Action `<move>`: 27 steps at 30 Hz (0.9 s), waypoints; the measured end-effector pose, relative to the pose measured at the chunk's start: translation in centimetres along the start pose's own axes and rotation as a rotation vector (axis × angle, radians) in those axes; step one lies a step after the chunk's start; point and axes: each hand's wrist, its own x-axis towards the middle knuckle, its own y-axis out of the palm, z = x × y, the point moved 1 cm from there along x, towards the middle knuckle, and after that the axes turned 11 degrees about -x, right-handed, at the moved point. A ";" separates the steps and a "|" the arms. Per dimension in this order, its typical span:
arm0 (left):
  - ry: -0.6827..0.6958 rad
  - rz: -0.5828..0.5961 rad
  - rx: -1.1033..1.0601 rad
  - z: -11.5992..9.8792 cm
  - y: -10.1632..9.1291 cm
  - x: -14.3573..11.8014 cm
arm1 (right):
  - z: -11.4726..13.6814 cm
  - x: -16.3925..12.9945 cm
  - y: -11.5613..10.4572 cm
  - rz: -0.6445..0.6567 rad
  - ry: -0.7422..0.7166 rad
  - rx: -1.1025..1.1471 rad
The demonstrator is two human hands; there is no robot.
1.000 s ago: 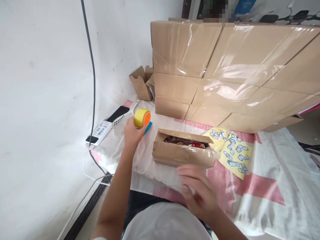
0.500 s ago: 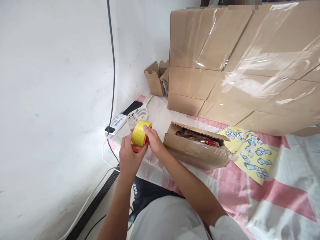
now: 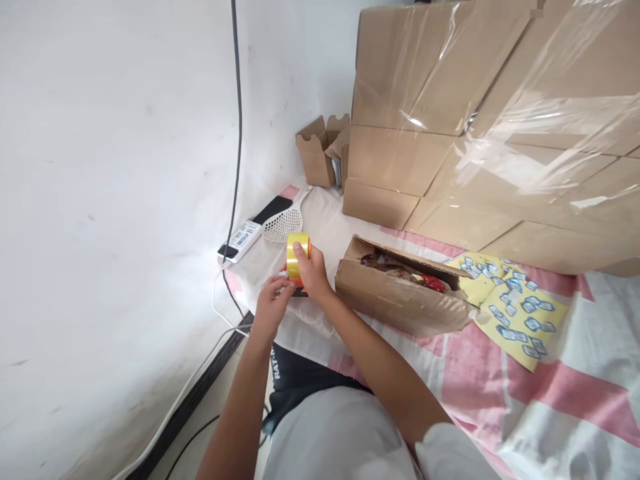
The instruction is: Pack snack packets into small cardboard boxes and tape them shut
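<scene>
My right hand (image 3: 314,272) grips a yellow tape roll on an orange dispenser (image 3: 297,255), thumb across the roll's face. My left hand (image 3: 273,305) sits just below it, fingers pinched at the dispenser's lower edge. Both hands hover over the left end of a cloth-covered surface (image 3: 560,393). Right of them lies a long open cardboard box (image 3: 400,300) with red and dark packets (image 3: 400,272) inside.
A yellow sticker sheet (image 3: 510,308) lies right of the box. A plastic-wrapped stack of cartons (image 3: 490,127) rises behind. A white slotted scoop (image 3: 283,225), a phone (image 3: 273,209) and a power strip (image 3: 240,240) lie near the wall. A small open carton (image 3: 315,152) stands in the corner.
My left hand held the tape alone a second ago. My right hand came across from the box front and took hold of the roll; the left slid down to its lower edge.
</scene>
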 end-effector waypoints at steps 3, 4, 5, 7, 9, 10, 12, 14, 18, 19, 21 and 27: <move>-0.017 -0.005 0.017 0.3 0.4 0.2 | -0.9 0.4 -0.3 -0.060 -0.007 -0.087; -0.026 -0.005 0.029 0.3 0.4 0.2 | -1.1 0.5 -0.4 -0.074 -0.010 -0.104; -0.036 -0.002 0.045 0.1 0.4 0.0 | -1.2 0.6 -0.4 -0.084 -0.009 -0.116; -0.052 0.003 0.090 -0.7 0.1 -0.3 | -1.4 0.8 -0.3 -0.090 -0.004 -0.134; -0.054 0.003 0.137 -1.7 -0.2 -0.6 | -1.5 1.1 -0.2 -0.090 -0.002 -0.144; -0.055 0.006 0.150 -2.2 -0.4 -0.7 | -1.5 1.2 -0.1 -0.090 -0.005 -0.144; -0.104 0.043 0.120 -2.8 -0.8 -0.8 | -1.6 1.6 -0.1 -0.110 -0.007 -0.144; -0.194 0.104 0.053 -2.7 -1.0 -0.8 | -1.5 1.8 -0.3 -0.152 0.015 -0.136; -0.292 0.157 -0.013 -1.0 -0.8 -0.9 | -1.2 2.0 -0.5 -0.190 0.096 -0.057; -0.300 0.157 -0.020 -0.5 -0.7 -1.0 | -1.1 2.0 -0.5 -0.188 0.113 -0.046; -0.312 0.151 -0.033 0.5 -0.5 -1.3 | -1.1 2.0 -0.5 -0.185 0.137 -0.045; -0.299 0.101 -0.037 1.4 -0.1 -2.5 | -1.8 2.5 0.0 -0.191 0.177 -0.054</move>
